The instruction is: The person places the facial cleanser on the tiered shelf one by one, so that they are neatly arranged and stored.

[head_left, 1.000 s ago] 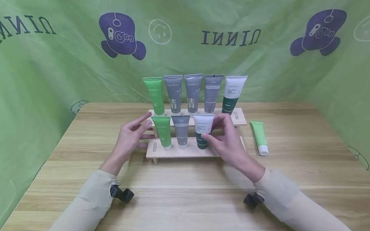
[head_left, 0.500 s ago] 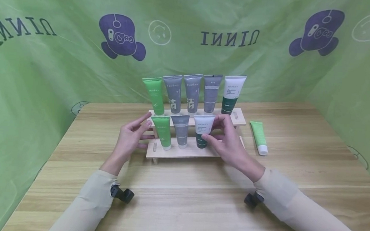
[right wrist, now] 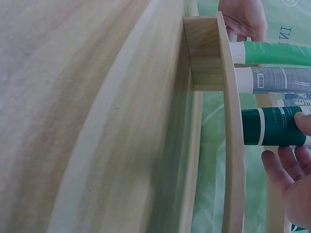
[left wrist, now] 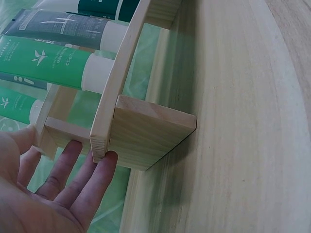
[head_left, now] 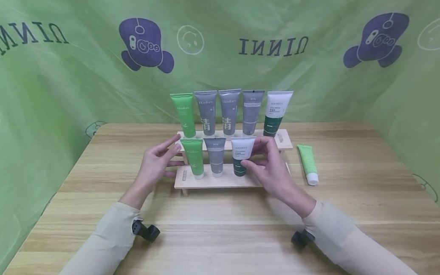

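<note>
My right hand (head_left: 269,164) grips a white and dark green tube (head_left: 241,156) that stands cap-down on the lower step of a wooden two-step rack (head_left: 217,182). In the right wrist view the thumb lies on the tube's green part (right wrist: 277,127). At the rack's left end, my left hand (head_left: 157,161) touches the wood with fingers extended, as the left wrist view shows the fingertips (left wrist: 108,158) against the step's end. Beside the held tube stand a grey tube (head_left: 215,156) and a green tube (head_left: 193,157).
On the upper step several tubes stand in a row: a green tube (head_left: 183,114), grey ones and a white and green tube (head_left: 277,111). Another green tube (head_left: 308,164) lies on the wooden table (head_left: 212,247) right of the rack. A green printed curtain (head_left: 217,69) hangs behind.
The held tube has shifted very slightly to the right and stays on the lower step. Otherwise the hands and the rack look the same.
</note>
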Demonstrator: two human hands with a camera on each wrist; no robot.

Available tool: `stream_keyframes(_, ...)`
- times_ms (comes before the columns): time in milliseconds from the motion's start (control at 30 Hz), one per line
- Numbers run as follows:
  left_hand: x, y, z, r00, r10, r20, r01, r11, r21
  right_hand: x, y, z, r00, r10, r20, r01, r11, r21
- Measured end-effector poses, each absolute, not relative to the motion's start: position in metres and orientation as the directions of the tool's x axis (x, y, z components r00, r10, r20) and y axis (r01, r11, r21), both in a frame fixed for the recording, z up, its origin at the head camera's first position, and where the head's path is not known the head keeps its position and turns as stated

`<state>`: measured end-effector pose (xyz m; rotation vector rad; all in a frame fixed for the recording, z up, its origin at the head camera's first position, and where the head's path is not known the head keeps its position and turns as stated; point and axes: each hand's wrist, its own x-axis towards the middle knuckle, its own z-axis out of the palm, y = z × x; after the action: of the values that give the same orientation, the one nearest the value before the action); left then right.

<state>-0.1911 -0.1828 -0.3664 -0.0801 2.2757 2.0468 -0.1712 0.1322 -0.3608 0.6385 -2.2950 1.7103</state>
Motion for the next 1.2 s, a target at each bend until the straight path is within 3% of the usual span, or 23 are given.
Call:
stream_keyframes(633, -0.192, -0.182, -0.366, -0.995, 0.008, -0.100, -0.098, 0.112, 0.989, -0.152, 0.172, -0.361, -0.905, -0.187, 0.381, -0.412, 0.169, -0.895)
stream_keyframes(967, -0.192, -0.183, -0.368, -0.996, 0.019, -0.086, -0.083, 0.112, 0.990, -0.153, 0.216, -0.363, -0.937, -0.120, 0.330, -0.349, 0.228, -0.909)
stream_keyframes(1200, -0.192, -0.183, -0.367, -0.996, 0.018, -0.085, -0.082, 0.118, 0.990, -0.154, 0.249, -0.363, -0.963, -0.094, 0.252, -0.259, 0.079, -0.963)
